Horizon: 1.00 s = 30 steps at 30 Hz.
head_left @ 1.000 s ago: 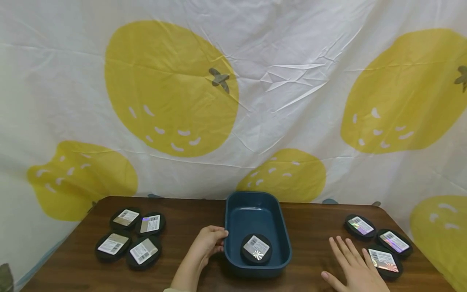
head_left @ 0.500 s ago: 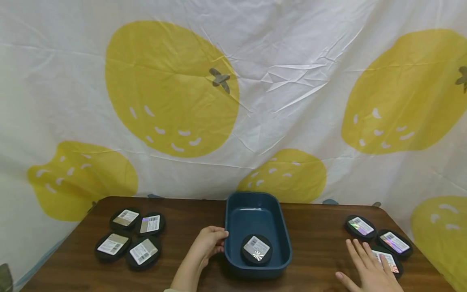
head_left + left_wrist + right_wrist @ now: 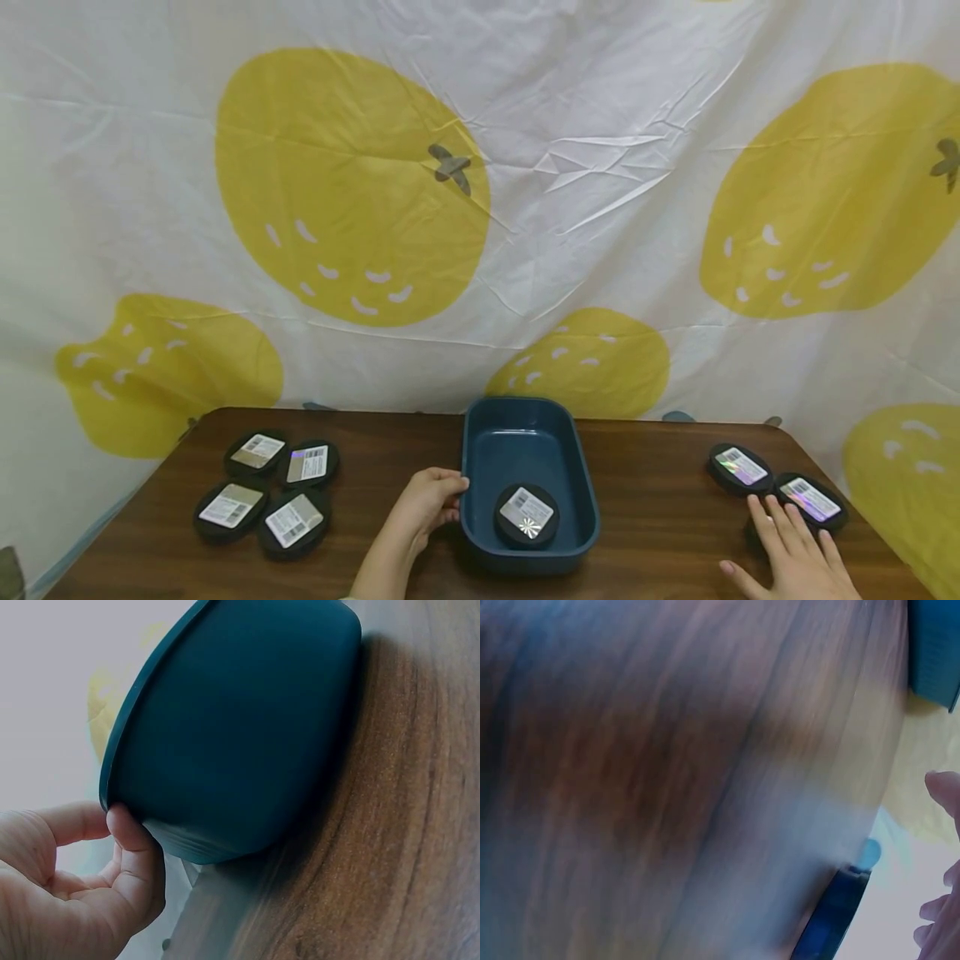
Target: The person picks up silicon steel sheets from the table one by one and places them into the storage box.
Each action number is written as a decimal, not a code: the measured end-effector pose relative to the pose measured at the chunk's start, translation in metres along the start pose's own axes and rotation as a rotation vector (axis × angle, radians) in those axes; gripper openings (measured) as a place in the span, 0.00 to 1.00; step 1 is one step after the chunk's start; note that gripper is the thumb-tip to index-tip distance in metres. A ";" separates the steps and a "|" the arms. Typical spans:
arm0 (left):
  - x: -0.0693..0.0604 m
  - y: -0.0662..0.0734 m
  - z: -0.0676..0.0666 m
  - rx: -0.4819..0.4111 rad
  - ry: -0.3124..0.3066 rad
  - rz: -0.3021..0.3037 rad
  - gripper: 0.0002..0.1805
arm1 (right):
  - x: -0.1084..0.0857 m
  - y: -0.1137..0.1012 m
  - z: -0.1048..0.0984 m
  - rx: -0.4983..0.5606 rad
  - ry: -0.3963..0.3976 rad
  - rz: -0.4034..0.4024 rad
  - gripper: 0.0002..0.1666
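Observation:
My left hand [image 3: 429, 505] pinches the left rim of a deep blue rectangular dish [image 3: 585, 467] between thumb and curled fingers. The left wrist view shows the same dish [image 3: 240, 727] from its outer side. Inside its near end lies a flat round black puck [image 3: 527, 517] with a silver-and-white barcode label. On the right, my right hand [image 3: 798, 554] is spread with straight fingers over a black puck, covering most of it. Just beyond the fingertips sit a second labelled puck [image 3: 810, 502] and a third one [image 3: 740, 468]. Whether the right hand touches any of them I cannot tell.
Several more labelled black pucks [image 3: 294, 523] are grouped on the left of the brown wooden table [image 3: 390, 442]. A white cloth with yellow fruit prints [image 3: 352, 183] hangs behind the table's back edge.
My right hand has moved rightward, from beside the nearest right-hand puck to over it, and now hides most of it. The left hand and the dish have stayed in place.

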<state>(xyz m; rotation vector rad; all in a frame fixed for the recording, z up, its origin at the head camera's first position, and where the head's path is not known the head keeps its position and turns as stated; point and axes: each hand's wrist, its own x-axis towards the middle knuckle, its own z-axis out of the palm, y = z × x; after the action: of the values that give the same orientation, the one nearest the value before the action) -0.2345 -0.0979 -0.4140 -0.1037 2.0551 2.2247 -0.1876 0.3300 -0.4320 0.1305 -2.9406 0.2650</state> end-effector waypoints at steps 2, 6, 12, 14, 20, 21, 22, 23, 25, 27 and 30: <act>0.000 0.000 0.000 -0.001 0.000 -0.001 0.16 | 0.001 0.005 0.000 0.000 0.005 0.015 0.59; 0.001 0.000 0.000 0.000 -0.002 -0.006 0.16 | 0.003 0.016 0.002 -0.017 0.028 0.044 0.60; 0.000 0.001 0.000 0.002 -0.005 -0.009 0.16 | 0.004 0.029 0.005 -0.010 0.033 0.110 0.63; 0.000 0.002 0.000 0.005 -0.006 -0.005 0.16 | 0.005 0.032 0.005 -0.013 0.046 0.132 0.64; -0.001 0.003 0.000 0.017 -0.008 0.001 0.15 | 0.009 0.037 0.006 0.040 0.026 0.216 0.69; -0.001 0.003 0.000 0.018 -0.007 0.000 0.15 | 0.010 0.037 0.006 0.054 0.008 0.240 0.70; -0.001 0.003 0.000 0.018 -0.005 -0.002 0.15 | 0.011 0.036 0.005 0.064 -0.008 0.259 0.71; -0.001 0.003 0.000 0.017 -0.003 -0.003 0.15 | 0.012 0.035 0.003 0.067 -0.027 0.280 0.72; -0.002 0.002 -0.001 0.015 0.002 -0.008 0.15 | 0.014 0.033 0.000 0.068 -0.062 0.310 0.73; -0.002 0.002 -0.001 0.015 0.005 -0.011 0.15 | 0.016 0.032 -0.003 0.074 -0.090 0.347 0.73; -0.002 0.002 -0.001 0.012 0.006 -0.009 0.16 | 0.016 0.030 -0.005 0.089 -0.083 0.407 0.71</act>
<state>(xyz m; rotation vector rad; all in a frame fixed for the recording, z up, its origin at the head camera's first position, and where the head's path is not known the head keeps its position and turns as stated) -0.2328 -0.0992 -0.4122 -0.1179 2.0665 2.2095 -0.2059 0.3592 -0.4291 -0.4611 -3.0124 0.4557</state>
